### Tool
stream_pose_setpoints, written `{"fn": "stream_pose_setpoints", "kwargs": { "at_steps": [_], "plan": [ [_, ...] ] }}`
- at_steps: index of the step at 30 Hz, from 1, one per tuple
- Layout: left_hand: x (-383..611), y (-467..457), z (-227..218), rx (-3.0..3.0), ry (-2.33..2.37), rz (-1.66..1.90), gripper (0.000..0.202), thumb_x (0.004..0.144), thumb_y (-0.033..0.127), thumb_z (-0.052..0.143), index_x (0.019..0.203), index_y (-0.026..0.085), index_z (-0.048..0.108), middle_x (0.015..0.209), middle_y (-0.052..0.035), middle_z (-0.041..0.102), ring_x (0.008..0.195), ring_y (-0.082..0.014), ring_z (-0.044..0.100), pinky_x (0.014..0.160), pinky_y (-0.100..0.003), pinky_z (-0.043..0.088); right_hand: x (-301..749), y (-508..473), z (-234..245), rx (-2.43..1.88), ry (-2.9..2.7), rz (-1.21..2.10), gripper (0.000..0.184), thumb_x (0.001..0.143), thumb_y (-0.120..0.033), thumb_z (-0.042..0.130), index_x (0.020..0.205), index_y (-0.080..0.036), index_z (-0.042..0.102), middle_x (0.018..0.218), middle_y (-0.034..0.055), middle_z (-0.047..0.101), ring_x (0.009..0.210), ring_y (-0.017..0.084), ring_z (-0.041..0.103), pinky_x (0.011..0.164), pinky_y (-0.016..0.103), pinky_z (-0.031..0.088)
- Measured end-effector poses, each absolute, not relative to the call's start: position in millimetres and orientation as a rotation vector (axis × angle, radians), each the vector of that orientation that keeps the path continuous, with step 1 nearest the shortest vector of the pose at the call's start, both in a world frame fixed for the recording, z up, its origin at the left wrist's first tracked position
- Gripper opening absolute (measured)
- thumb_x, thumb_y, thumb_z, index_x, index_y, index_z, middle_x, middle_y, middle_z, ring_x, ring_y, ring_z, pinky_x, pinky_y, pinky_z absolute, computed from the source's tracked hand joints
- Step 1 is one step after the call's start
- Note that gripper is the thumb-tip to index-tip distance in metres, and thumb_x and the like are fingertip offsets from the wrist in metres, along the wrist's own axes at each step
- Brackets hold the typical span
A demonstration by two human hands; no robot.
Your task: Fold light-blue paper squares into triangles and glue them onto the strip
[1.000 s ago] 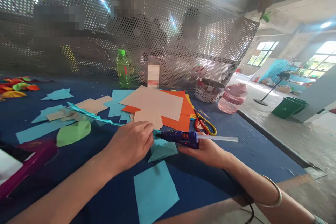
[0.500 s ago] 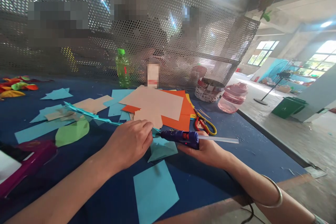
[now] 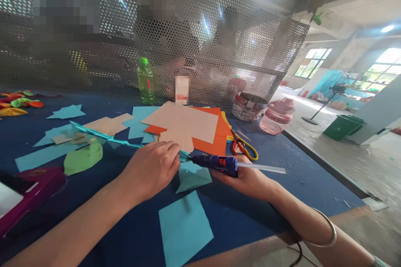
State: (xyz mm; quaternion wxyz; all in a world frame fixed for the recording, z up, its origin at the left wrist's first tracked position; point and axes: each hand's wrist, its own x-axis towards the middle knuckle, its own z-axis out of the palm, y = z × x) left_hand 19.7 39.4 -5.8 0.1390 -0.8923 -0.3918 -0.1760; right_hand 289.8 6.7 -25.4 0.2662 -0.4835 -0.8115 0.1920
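My left hand [image 3: 158,166] is closed on a long, narrow folded strip of blue paper [image 3: 106,137], which sticks out to the left above the table. Wrapped round a dark blue hot glue gun [image 3: 214,163], my right hand [image 3: 247,179] holds it with the nozzle pointing left. The nozzle tip is at the short end of the strip beside my left fingers; whether it touches cannot be seen. A clear glue stick [image 3: 265,167] juts from the gun's back. Below lie a blue paper piece [image 3: 194,177] and a blue paper square [image 3: 186,227].
Beige sheets [image 3: 184,123] over orange paper [image 3: 209,145] lie behind my hands, with scissors [image 3: 246,148] to their right. A green bottle [image 3: 145,83], a round tin [image 3: 249,107] and a pink jar [image 3: 277,117] stand by the perforated metal screen [image 3: 194,29]. A green paper leaf [image 3: 83,158] lies left.
The strip's left end has shifted slightly left and my left hand has moved a little left. The glue gun stays almost where it was, nozzle still at the strip.
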Motion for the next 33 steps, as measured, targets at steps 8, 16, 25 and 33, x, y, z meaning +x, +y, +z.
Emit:
{"fn": "stream_pose_setpoints", "kwargs": {
  "at_steps": [8, 16, 25, 33],
  "plan": [
    [16, 43, -5, -2.563, -1.132, -0.538, 0.023, 0.095, 0.018, 0.036, 0.078, 0.021, 0.051, 0.073, -0.0042, 0.063, 0.067, -0.0236, 0.064, 0.060, -0.036, 0.043, 290, 9, -21, -1.287, -2.192, 0.530, 0.037, 0.091, -0.045, 0.059, 0.065, -0.019, 0.054, 0.057, -0.0017, 0.051, 0.051, 0.011, 0.042, 0.050, 0.026, 0.034],
    [13, 45, -5, -2.544, -1.146, -0.517, 0.024, 0.096, 0.018, 0.035, 0.076, 0.022, 0.049, 0.071, -0.0033, 0.060, 0.068, -0.0231, 0.063, 0.060, -0.035, 0.042, 292, 7, -19, -1.332, -2.170, 0.567, 0.030, 0.090, -0.045, 0.060, 0.077, -0.019, 0.066, 0.070, 0.0026, 0.063, 0.062, 0.016, 0.053, 0.059, 0.029, 0.043],
    [14, 43, -3, -2.584, -1.179, -0.534, 0.025, 0.096, 0.018, 0.034, 0.077, 0.022, 0.049, 0.073, -0.0038, 0.061, 0.069, -0.0238, 0.063, 0.063, -0.036, 0.043, 335, -3, -9, -1.485, -1.682, 0.844, 0.046, 0.082, -0.053, 0.069, 0.107, -0.014, 0.068, 0.062, -0.0042, 0.054, 0.045, 0.008, 0.044, 0.044, 0.023, 0.035],
    [15, 45, -6, -2.649, -1.188, -0.544, 0.024, 0.096, 0.021, 0.033, 0.077, 0.022, 0.048, 0.074, -0.0047, 0.061, 0.072, -0.0250, 0.062, 0.065, -0.037, 0.043, 422, -42, -17, -1.543, -0.914, 0.792, 0.045, 0.068, -0.058, 0.080, 0.078, -0.015, 0.068, 0.063, -0.0001, 0.062, 0.048, 0.009, 0.053, 0.045, 0.021, 0.042]
  ]
}}
